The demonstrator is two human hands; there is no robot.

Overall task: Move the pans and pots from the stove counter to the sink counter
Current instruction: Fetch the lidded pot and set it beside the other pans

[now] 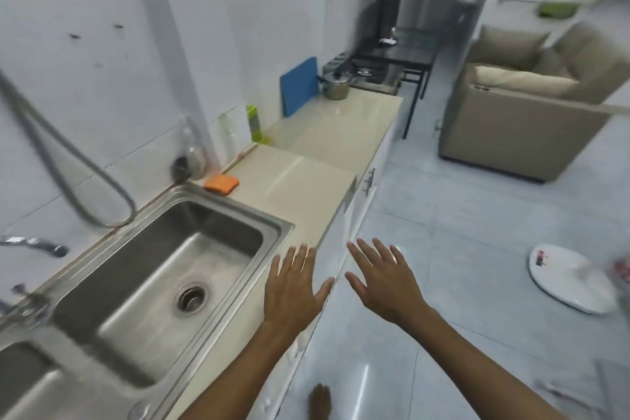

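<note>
A steel pot with a lid (335, 85) stands at the far end of the beige counter (327, 133), next to the black gas stove (370, 73). The steel sink (163, 259) lies at the near left, set in the nearer counter section (289, 181). My left hand (295, 286) hovers flat with fingers spread over the counter's front edge by the sink. My right hand (383, 278) is beside it over the floor, also spread and holding nothing. Both hands are far from the pot.
A blue cutting board (298, 85) leans on the wall beside the pot. An orange sponge (221, 184) and bottles (254, 124) sit near the sink. A beige armchair (531, 102) and a white round object (569, 278) occupy the floor to the right.
</note>
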